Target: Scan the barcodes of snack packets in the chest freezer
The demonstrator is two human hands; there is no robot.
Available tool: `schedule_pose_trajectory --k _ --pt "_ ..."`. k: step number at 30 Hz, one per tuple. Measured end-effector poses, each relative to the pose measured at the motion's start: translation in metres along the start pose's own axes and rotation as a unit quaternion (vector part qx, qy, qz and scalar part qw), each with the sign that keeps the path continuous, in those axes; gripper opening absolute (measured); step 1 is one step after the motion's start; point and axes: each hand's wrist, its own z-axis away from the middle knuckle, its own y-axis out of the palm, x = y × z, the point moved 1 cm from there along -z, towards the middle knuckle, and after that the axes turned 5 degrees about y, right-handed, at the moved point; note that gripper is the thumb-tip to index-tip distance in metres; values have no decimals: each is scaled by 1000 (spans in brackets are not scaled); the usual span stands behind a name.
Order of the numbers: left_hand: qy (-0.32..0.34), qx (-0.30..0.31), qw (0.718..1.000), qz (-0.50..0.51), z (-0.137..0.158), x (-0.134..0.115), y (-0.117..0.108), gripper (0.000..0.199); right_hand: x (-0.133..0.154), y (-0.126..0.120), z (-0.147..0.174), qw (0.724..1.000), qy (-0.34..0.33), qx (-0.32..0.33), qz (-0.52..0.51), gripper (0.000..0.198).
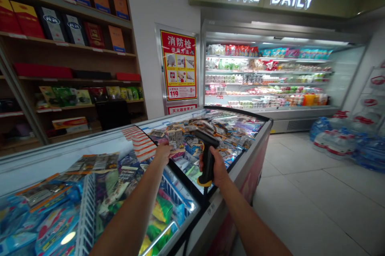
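My right hand (219, 166) is wrapped round the handle of a black and yellow barcode scanner (207, 160), whose head points left over the freezer glass. A cable runs down from the scanner's base. My left hand (163, 152) reaches over the black frame between the lids and pinches the near edge of a small snack packet (176, 139) with a pale printed label. That packet is just left of the scanner head. Many similar foil packets (207, 121) lie spread over the glass top beyond. An orange-and-white striped sheet (140, 142) lies left of my left hand.
Under the glass of the chest freezer (255, 138) are bagged goods and a white wire divider (86, 204). Shelves with boxes (118, 39) stand at left, and a lit refrigerated display (267, 71) is behind. Bottled water packs (333, 144) sit on the floor at right.
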Motion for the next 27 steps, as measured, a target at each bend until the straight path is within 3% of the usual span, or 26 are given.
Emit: schedule_pose_trajectory --k 2,19,27 --pt "-6 16 1000 22 4 1 -2 27 -1 1 0 1000 2 11 1 34" --pt "75 -35 997 0 -2 7 1 22 -5 -1 -2 999 4 43 -11 33" --pt "108 -69 991 -30 -7 -7 -24 26 0 -1 -1 1000 1 14 -21 36"
